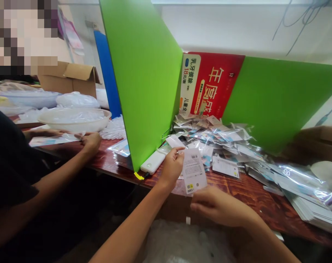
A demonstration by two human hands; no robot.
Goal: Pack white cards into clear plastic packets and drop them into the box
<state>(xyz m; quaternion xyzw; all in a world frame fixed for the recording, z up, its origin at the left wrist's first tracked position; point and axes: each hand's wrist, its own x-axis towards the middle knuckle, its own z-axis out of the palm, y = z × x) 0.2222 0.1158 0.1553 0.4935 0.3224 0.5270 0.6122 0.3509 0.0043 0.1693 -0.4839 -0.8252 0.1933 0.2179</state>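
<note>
My left hand (pixel 173 164) is closed on the upper left edge of a printed white card (pixel 193 171), thumb on the near side. The card bears lines of small text, a yellow mark and the figure 1000, and seems to be in clear plastic. My right hand (pixel 217 205) is just below the card's lower edge, its fingers curled together. Whatever those fingers may hold is hidden. Behind the card lies a loose heap of clear bags (pixel 223 135) with cards inside. One bagged card (pixel 225 167) lies flat to its right.
Green panels (pixel 146 73) stand left and behind, with a red poster board (pixel 217 84) between. A white power bank-like box (pixel 153 161) lies by the left panel. Stacked cards (pixel 313 212) sit at right. A co-worker's hand (pixel 91 142) holds a bagged sheet near a bowl (pixel 72 122).
</note>
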